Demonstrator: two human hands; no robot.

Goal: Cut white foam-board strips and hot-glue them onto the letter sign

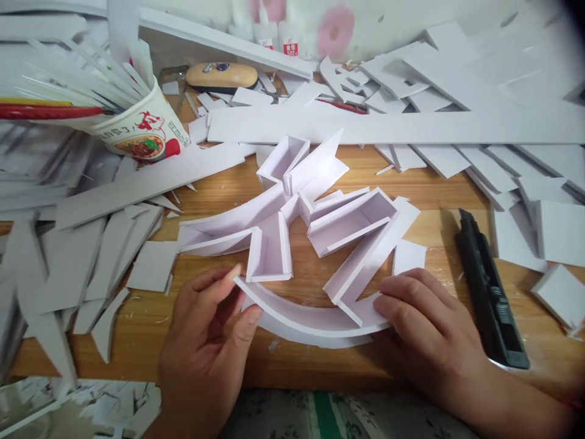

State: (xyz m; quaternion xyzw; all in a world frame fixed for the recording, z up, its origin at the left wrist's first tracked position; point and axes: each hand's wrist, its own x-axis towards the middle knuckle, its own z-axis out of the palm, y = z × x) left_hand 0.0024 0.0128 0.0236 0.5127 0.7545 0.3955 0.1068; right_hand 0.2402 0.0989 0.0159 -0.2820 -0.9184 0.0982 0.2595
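A white foam board character (pixel 269 238) with raised walls lies on the wooden table, its strokes forming open troughs. Along its lower edge runs a curved foam board strip (pixel 301 320). My left hand (pixel 208 335) pinches the strip's left end between thumb and fingers. Closed around the right end is my right hand (pixel 425 323), with its fingertips on the strip and its thumb hidden. A slanted trough (pixel 370 256) meets the curve near the right hand. To the right of that hand lies a black utility knife (pixel 491 292).
At the left, a paper cup (pixel 141 131) holds strips and a red-handled tool. White foam board offcuts (pixel 77 262) cover the left side and back right. A long board (pixel 393 127), glue bottles (pixel 289 38) and an oval case (pixel 222 76) are at the back.
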